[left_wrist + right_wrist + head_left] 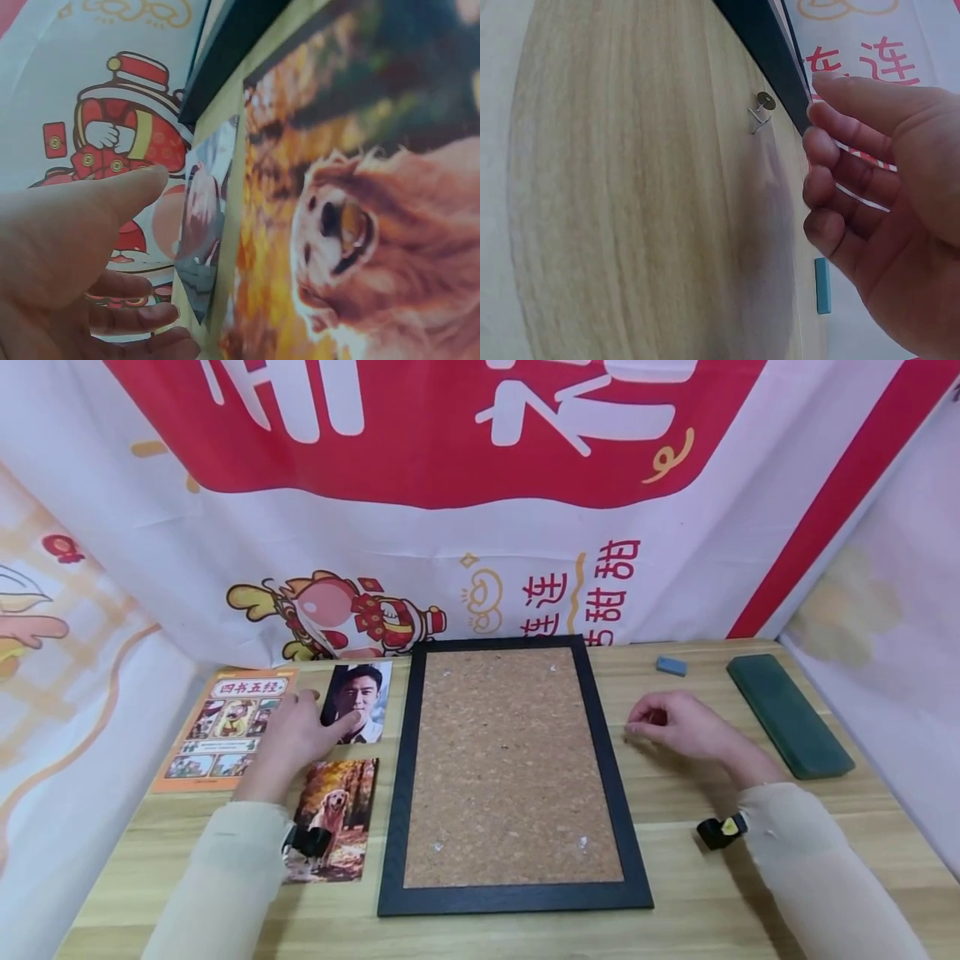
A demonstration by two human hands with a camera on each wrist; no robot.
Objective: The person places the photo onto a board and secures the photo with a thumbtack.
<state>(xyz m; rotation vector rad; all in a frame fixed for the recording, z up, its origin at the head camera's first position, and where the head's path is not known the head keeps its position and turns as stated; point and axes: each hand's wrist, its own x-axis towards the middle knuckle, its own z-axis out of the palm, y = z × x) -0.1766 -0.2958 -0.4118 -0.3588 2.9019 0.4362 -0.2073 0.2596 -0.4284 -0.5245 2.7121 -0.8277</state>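
Note:
My left hand (295, 732) is over the left side of a portrait photo (375, 681) of a person, its thumb reaching across the print. In the left wrist view, thumb and fingers stand apart with nothing between them. Just below lies a photo of a golden dog (330, 822) among autumn leaves. Right of the frame, my right hand (678, 724) hovers with loosely curled fingers, and no held thing shows. A few thumbtacks (762, 114) lie on the table close to its fingertips. Between the hands lies a black-framed cork board (510, 777), with small shiny spots near its corners.
An orange comic-style booklet (210, 752) lies at the left, partly under the left forearm. A small blue block (671, 666) and a long dark green case (787, 718) are at the back right. A printed cloth (420, 460) hangs behind the wooden table (697, 893).

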